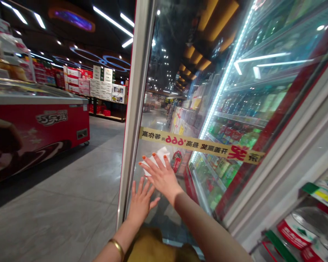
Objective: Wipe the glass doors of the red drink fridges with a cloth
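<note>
My right hand (pixel 164 176) lies with its fingers spread over a white tissue or cloth (pixel 164 152), flat against the glass door (pixel 158 120) of a drinks cooler. Lower and to the left, my left hand (pixel 140 202) has its fingers stretched out towards the same glass, close to the door's pale frame (pixel 128 145); a gold bracelet (pixel 116 247) circles that wrist. Just above the cloth, a yellow strip (pixel 194 141) with mirrored lettering crosses the pane. The glass reflects lit shelves of bottles.
At right, large bottles with red labels (pixel 296 229) stand near green shelf edges. A red chest freezer (pixel 43 127) is across the grey floor (pixel 79 196) on the left. Stacked boxes (pixel 101 87) rise behind it.
</note>
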`<action>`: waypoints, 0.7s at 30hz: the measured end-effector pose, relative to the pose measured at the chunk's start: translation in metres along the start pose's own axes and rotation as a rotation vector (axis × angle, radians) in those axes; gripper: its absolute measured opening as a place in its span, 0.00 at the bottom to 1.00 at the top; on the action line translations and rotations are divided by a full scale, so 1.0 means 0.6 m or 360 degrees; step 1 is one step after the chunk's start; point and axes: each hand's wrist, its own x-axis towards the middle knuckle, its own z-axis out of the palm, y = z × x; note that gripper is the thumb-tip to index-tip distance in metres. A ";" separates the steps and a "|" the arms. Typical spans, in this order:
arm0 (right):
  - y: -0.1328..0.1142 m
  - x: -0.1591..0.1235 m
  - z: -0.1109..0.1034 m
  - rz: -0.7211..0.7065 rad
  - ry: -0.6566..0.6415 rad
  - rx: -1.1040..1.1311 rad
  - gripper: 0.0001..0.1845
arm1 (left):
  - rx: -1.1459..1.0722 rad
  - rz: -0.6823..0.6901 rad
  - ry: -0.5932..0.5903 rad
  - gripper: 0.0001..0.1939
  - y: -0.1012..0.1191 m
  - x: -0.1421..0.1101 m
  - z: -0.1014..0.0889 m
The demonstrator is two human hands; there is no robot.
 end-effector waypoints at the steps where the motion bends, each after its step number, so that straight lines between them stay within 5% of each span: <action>1: 0.019 -0.016 -0.006 0.0067 0.0012 -0.0025 0.42 | -0.0035 0.0028 0.0018 0.32 -0.002 -0.001 -0.005; 3: 0.064 -0.025 -0.026 0.0356 0.0082 -0.0076 0.43 | -0.0121 0.0059 0.0041 0.33 -0.001 -0.001 -0.018; 6: 0.092 0.024 -0.047 0.0784 0.0167 -0.0097 0.47 | -0.0226 0.0015 0.0069 0.35 0.010 0.002 -0.039; 8: 0.066 0.056 -0.041 0.0724 0.0132 -0.0028 0.48 | -0.0262 -0.0077 0.0173 0.41 0.016 0.011 -0.051; 10: 0.027 0.049 -0.025 0.0430 0.0024 0.0030 0.47 | -0.0288 -0.0196 0.0326 0.45 0.013 0.026 -0.061; 12: 0.006 -0.006 -0.010 0.0217 -0.0056 -0.0006 0.47 | -0.0314 -0.0260 0.0439 0.46 0.000 0.049 -0.069; 14: 0.025 -0.088 -0.009 0.0265 0.0017 -0.0130 0.47 | -0.0351 -0.0189 0.0484 0.47 -0.015 0.082 -0.077; 17: 0.116 -0.166 -0.041 0.0700 0.0287 -0.0320 0.52 | -0.0389 0.0058 0.0489 0.47 -0.023 0.145 -0.084; 19: 0.172 -0.155 -0.068 0.1155 0.0335 -0.0366 0.54 | -0.0376 0.0152 0.0491 0.46 -0.011 0.190 -0.083; 21: 0.187 -0.113 -0.079 0.1419 0.0304 -0.0353 0.52 | -0.0330 0.0139 0.0463 0.46 0.010 0.229 -0.077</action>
